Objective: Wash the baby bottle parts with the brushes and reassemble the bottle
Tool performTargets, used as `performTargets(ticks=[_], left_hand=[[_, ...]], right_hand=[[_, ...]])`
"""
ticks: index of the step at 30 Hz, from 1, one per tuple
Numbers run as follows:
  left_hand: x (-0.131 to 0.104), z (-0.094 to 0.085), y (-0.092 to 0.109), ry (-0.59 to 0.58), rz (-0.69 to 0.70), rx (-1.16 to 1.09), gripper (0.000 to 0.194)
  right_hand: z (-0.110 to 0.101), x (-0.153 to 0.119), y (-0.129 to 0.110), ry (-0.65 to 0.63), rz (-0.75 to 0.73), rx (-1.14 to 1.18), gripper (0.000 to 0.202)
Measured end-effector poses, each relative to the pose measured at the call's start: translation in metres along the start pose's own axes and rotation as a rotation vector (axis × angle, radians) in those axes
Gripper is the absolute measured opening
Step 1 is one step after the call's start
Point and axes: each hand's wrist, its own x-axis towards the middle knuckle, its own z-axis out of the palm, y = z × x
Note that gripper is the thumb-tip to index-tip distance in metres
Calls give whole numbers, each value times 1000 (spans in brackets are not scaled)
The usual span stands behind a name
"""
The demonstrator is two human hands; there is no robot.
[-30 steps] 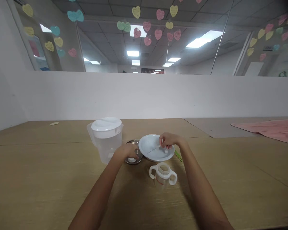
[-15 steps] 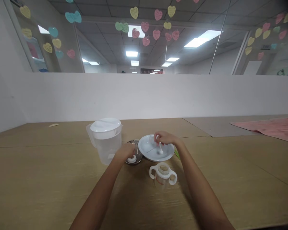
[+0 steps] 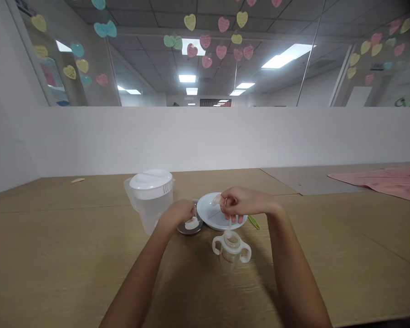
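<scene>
My right hand (image 3: 241, 202) is closed on a translucent straw piece (image 3: 216, 199), whose soft upper end sticks out past the fingers. Its thin tube hangs down, with the small weighted end at the mouth of a clear baby bottle (image 3: 229, 260). Two white handles flank the bottle, which stands upright with no lid. My left hand (image 3: 180, 212) is over a round metal dish (image 3: 190, 233), fingers curled and closed; what they grip is hidden. A white ring-like part (image 3: 192, 223) lies in that dish beneath the fingers. Behind my right hand is a white divided plate (image 3: 208, 210).
A lidded clear pitcher (image 3: 151, 200) stands left of the dish. The end of a green handle (image 3: 254, 222) shows beside the plate. A pink cloth (image 3: 389, 181) lies at the far right, and a small flat pale piece (image 3: 78, 180) near the wall at far left.
My right hand has lifted the straw piece from above the plate and brought its weighted end to the bottle's mouth. My left hand has stayed at the dish, shifting slightly.
</scene>
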Motion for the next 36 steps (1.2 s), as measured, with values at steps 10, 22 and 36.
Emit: performTargets(ticks=[10,22,36], left_hand=[[0,-1,0,-26,23,-41,14],[1,0,-4,-41,21,-71,17],[-3,-4,-2,-47,6,-75,14]], right_hand=[[-7,4,8,-68,-48,31,13],[-12,-7,12,-55,-21,48,16],[-10,1,13,-113,53,18,25]])
